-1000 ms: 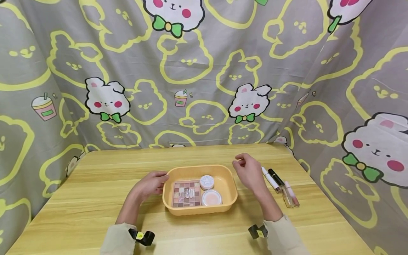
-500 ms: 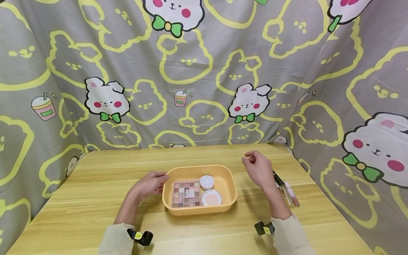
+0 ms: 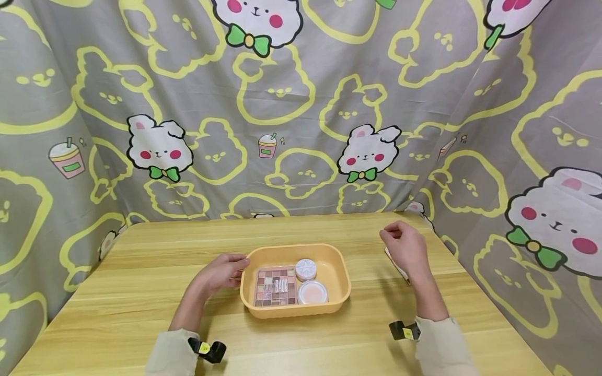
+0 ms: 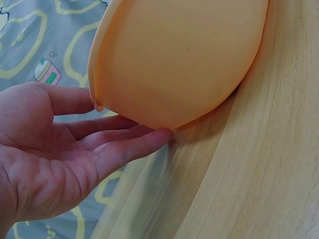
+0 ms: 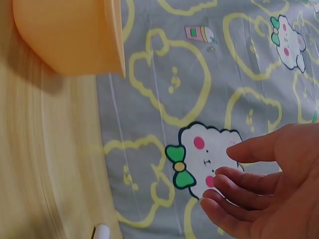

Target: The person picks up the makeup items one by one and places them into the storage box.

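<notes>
Tray [image 3: 335, 271] sits on the worktop [image 3: 117, 297], touched by the left hand's [image 3: 223, 273] extended fingers, while the right hand [image 3: 407, 250] hovers near a white tube [image 3: 397, 267], fingers loosely bent around nothing, and should descend squarely before pinching.

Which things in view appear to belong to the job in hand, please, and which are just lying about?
Likely part of the job:
Yellow tray, touched by the left grip
Palette, star-lidded container and round compact, all inside the tray
White tube, apparently near the right grip

Seemingly just surroundings:
Wooden tabletop
Patterned curtain
Black wrist devices
</notes>
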Tool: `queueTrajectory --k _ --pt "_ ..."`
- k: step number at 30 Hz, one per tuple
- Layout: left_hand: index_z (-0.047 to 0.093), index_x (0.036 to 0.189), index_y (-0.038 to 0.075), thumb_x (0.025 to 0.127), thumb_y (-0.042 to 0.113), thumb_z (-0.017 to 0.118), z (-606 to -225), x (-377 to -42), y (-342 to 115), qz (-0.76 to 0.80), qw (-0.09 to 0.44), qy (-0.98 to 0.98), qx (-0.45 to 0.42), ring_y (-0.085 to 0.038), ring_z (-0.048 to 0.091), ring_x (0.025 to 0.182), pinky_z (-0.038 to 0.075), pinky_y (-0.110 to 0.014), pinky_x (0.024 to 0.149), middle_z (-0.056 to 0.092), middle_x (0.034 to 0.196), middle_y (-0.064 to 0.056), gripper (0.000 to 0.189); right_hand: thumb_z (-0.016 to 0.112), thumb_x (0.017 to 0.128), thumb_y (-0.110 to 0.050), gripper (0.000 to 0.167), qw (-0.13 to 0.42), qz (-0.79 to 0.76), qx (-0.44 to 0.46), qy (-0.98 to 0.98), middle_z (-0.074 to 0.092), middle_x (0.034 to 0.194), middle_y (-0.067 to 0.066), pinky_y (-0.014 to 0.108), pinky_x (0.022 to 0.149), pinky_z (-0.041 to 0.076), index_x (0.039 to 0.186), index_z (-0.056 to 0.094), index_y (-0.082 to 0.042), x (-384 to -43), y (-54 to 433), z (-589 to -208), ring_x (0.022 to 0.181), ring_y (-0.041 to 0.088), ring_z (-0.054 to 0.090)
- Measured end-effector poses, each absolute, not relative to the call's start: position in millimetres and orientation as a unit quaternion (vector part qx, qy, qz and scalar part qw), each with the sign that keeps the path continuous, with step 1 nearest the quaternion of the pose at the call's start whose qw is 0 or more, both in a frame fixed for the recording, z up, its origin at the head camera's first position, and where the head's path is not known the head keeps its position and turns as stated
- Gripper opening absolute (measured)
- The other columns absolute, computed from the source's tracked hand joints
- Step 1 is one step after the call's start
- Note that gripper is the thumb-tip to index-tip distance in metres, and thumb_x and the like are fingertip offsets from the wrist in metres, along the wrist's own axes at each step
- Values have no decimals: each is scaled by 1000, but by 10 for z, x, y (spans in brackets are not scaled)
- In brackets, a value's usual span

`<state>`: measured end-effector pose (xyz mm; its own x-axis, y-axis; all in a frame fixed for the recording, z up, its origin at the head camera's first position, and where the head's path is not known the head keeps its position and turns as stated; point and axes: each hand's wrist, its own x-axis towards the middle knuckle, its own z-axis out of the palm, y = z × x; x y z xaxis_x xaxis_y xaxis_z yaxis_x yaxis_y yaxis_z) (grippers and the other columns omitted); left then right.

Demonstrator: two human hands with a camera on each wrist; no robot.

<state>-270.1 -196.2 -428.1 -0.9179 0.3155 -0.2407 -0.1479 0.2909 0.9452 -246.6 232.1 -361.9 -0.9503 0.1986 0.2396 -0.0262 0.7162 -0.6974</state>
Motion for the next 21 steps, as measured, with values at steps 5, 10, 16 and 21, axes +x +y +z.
queueTrajectory --k 5,10,16,21 --pt "38 148 -14 108 21 46 -4285 -2698 -1960 592 198 779 59 -32 64 119 59 -45 94 58 135 -30 53 57 101 -27 32 151 365 -51 -917 73 108 21 50 89 50 115 67 0 -2486 2396 -3649 103 38 65" --pt "38 148 -14 108 21 46 -4291 -2705 -1962 593 197 779 57 -33 64 119 58 -45 95 59 135 -30 53 57 101 -29 35 136 355 -56 -923 71 110 23 51 88 50 117 66 1 -2501 2437 -3676 103 39 64" --pt "39 147 -13 108 20 46 -4299 -2711 -1963 595 196 777 54 -33 64 119 58 -45 95 60 134 -29 52 58 101 -28 36 124 347 -61 -928 69 113 25 53 87 50 118 66 3 -2512 2471 -3717 103 41 63" --pt "39 147 -14 108 21 46 -4302 -2711 -1963 597 195 777 53 -33 64 119 58 -45 95 59 134 -30 52 57 100 -27 36 129 335 -63 -931 69 112 26 53 87 50 115 66 5 -2542 2519 -3764 102 41 63"
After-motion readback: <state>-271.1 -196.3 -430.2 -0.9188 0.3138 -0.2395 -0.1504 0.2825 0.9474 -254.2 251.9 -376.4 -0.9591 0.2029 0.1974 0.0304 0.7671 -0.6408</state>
